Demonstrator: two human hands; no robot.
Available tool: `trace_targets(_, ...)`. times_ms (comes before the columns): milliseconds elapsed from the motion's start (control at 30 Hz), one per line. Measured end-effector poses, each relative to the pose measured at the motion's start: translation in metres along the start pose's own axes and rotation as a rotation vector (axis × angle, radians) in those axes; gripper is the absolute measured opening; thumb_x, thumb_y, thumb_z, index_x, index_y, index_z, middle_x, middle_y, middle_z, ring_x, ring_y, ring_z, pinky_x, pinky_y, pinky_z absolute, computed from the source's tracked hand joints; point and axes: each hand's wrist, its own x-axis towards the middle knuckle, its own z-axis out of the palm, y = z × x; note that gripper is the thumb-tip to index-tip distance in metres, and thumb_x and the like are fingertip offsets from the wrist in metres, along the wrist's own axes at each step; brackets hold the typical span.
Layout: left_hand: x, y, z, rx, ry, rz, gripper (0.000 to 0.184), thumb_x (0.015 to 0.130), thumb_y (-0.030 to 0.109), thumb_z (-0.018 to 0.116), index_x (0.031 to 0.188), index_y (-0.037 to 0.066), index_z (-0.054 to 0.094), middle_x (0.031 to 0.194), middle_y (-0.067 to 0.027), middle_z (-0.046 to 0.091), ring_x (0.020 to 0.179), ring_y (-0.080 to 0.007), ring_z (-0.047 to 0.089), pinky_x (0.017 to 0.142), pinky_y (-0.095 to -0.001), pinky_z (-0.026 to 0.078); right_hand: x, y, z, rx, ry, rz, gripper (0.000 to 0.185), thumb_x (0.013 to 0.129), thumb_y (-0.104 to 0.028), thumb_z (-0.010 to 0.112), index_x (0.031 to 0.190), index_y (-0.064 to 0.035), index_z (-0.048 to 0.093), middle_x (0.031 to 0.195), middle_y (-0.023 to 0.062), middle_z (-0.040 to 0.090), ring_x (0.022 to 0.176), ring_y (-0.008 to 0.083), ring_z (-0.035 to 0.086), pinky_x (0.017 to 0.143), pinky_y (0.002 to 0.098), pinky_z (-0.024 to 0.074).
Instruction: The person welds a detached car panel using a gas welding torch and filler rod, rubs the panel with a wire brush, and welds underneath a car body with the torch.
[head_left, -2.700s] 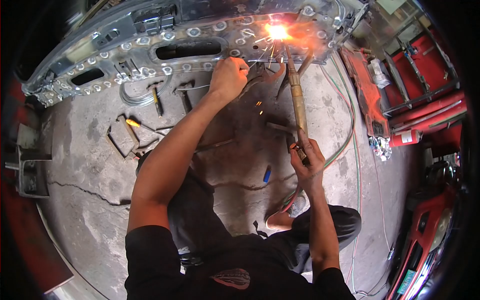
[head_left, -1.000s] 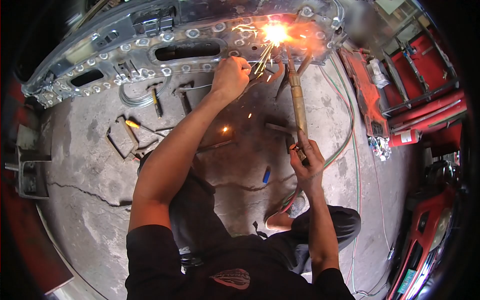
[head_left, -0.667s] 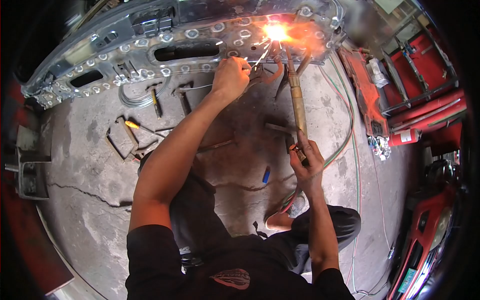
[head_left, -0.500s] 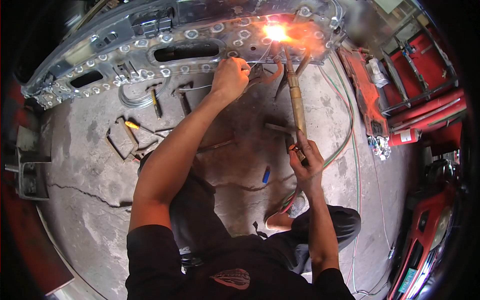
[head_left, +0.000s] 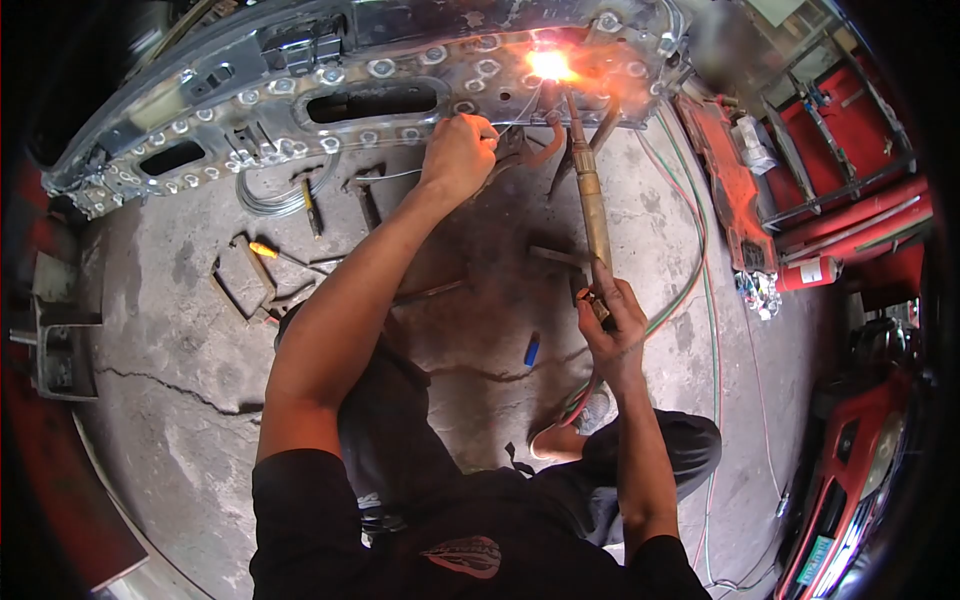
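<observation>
Spreading under everything, the concrete floor [head_left: 480, 400] is showing cracks. Metal panel [head_left: 300, 105] is arching from 10 to 1 o'clock, its face carrying many round weld marks and two dark slots. Red car front [head_left: 850, 470] is sitting at 4 o'clock. Red and green hoses [head_left: 706, 250] are curving down around 3 o'clock. Torch [head_left: 592, 205] is slanting up from the right grip, its nozzle pointing at a bright flame [head_left: 550, 65] on the panel, between 12 and 1. Fire extinguisher [head_left: 808, 274] is lying at 3 o'clock. Wire coil [head_left: 285, 198] is resting at 10, partly under the panel edge. Right grip [head_left: 614, 322], 3 o'clock, is clenching around the torch's lower end. Left grip [head_left: 458, 158], 12 o'clock, is pinching a thin wire [head_left: 520, 118] beside the panel's lower edge, the wire running toward the flame. Hammer [head_left: 370, 200] is lying at 11, yellow-handled screwdriver [head_left: 265, 249] between 9 and 10. Small blue object [head_left: 531, 349] is lying between 4 and 5, near center.
</observation>
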Motion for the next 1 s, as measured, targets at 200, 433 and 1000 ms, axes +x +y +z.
trace_targets(200,0.0008,-0.0018,0.0012,-0.001,0.007,-0.005,0.018,0.087,0.009,0.070,0.101,0.000,0.077,0.095,-0.0224,0.075,0.092,-0.0353,0.074,0.083,-0.0398,0.056,0.0015,-0.0009,0.0013,0.005,0.003,-0.015,0.058,0.087,0.004,0.073,0.143,-0.0055,0.060,0.107,0.0130,0.065,0.090,0.0207,0.069,0.079,0.0323,0.0562)
trace_targets(433,0.0012,-0.0022,0.0001,-0.004,0.006,0.003,0.018,0.086,0.009,0.069,0.100,0.000,0.077,0.095,-0.0231,0.075,0.092,-0.0357,0.074,0.083,-0.0399,0.056,0.0021,-0.0013,0.0015,0.003,0.007,-0.012,0.059,0.087,0.004,0.073,0.143,-0.0054,0.060,0.107,0.0125,0.065,0.089,0.0202,0.069,0.076,0.0315,0.0563)
trace_targets(1000,0.0021,-0.0025,-0.0001,-0.001,-0.004,0.010,0.019,0.086,0.009,0.069,0.100,-0.001,0.077,0.094,-0.0231,0.075,0.090,-0.0351,0.074,0.082,-0.0399,0.056,0.0012,-0.0005,0.0015,-0.009,0.006,-0.028,0.058,0.086,0.004,0.073,0.143,-0.0051,0.060,0.108,0.0133,0.065,0.089,0.0212,0.070,0.076,0.0319,0.0563)
